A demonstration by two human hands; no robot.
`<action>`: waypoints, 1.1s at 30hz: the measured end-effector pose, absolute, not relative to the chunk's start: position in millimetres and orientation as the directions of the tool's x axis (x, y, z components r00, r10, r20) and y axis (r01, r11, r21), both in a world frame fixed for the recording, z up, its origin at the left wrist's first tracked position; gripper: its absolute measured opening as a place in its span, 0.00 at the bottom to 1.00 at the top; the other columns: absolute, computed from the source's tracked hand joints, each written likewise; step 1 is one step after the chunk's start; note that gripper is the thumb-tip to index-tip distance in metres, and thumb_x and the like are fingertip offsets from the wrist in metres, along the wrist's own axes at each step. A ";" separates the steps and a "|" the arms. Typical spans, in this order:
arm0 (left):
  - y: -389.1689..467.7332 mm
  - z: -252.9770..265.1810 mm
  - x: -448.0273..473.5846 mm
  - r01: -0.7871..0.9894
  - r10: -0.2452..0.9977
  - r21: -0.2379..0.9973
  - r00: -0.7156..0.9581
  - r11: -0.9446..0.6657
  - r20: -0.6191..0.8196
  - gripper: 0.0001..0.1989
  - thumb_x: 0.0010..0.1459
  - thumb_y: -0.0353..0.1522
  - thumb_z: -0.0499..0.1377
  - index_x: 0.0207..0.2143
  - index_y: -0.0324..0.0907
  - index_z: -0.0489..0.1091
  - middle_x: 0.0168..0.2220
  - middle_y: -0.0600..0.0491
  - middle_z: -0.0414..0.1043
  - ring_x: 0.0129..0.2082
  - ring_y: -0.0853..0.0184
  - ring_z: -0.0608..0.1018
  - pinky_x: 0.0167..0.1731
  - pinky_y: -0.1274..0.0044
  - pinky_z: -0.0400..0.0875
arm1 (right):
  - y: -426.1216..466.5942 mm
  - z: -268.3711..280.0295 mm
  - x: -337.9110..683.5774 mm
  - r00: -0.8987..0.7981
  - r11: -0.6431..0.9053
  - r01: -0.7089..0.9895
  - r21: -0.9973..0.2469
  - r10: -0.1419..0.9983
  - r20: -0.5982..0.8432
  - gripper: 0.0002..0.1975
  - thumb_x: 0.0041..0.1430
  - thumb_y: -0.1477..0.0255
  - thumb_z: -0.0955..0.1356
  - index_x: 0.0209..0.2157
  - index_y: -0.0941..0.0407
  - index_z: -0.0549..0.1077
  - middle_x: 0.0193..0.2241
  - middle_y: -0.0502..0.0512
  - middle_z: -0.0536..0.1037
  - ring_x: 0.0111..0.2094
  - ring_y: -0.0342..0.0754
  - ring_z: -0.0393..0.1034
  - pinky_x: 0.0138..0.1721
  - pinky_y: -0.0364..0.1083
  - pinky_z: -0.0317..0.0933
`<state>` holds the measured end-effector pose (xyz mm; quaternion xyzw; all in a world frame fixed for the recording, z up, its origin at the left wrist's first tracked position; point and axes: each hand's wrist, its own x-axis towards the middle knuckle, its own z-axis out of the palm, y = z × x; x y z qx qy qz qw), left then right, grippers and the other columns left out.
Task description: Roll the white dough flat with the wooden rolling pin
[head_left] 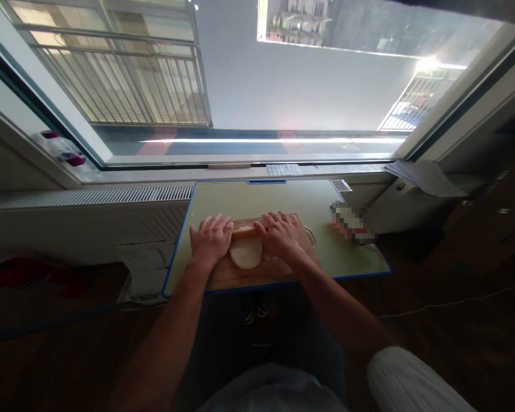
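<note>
A wooden rolling pin (245,232) lies crosswise over a flat, pale round of dough (246,253). My left hand (212,236) covers the pin's left end, and my right hand (281,233) covers its right end. Both palms press down on it, with the fingers bent forward over the top, so the two ends are hidden. Under the dough is a brown wooden cutting board (240,278) with a metal handle (311,236) at its right side. The near part of the dough shows between my forearms.
The board rests on a small pale table (223,197) with a blue edge, below a large window. A blurred-out object (352,222) lies at the table's right. Behind it are a radiator (90,197) and papers (427,176). Bottles (64,150) stand on the sill at left.
</note>
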<state>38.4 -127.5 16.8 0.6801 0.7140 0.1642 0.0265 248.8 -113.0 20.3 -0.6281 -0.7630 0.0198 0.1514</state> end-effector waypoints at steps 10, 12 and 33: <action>-91.1 21.7 31.1 0.973 0.993 0.228 -0.043 0.017 0.111 0.25 0.73 0.44 0.48 0.63 0.54 0.76 0.71 0.47 0.71 0.71 0.50 0.69 0.72 0.43 0.53 | -79.7 22.0 241.4 -0.133 0.164 0.964 -0.209 0.979 0.153 0.26 0.78 0.50 0.59 0.62 0.49 0.77 0.63 0.58 0.79 0.66 0.61 0.64 0.70 0.65 0.48; -91.4 23.1 32.0 0.975 0.993 0.224 -0.038 0.012 0.112 0.25 0.73 0.44 0.48 0.64 0.53 0.76 0.71 0.46 0.70 0.71 0.50 0.70 0.72 0.43 0.52 | -80.9 20.1 241.2 -0.115 0.147 0.965 -0.215 0.981 0.155 0.26 0.78 0.50 0.59 0.62 0.49 0.77 0.63 0.58 0.79 0.66 0.61 0.64 0.70 0.64 0.48; -162.1 15.8 37.7 0.972 0.986 0.235 -0.019 -0.021 0.167 0.29 0.75 0.45 0.44 0.69 0.53 0.71 0.73 0.50 0.66 0.75 0.53 0.64 0.73 0.54 0.55 | -160.7 9.8 256.7 -0.143 0.180 0.945 -0.273 0.978 0.150 0.31 0.78 0.49 0.59 0.72 0.48 0.67 0.74 0.56 0.66 0.76 0.62 0.53 0.76 0.69 0.37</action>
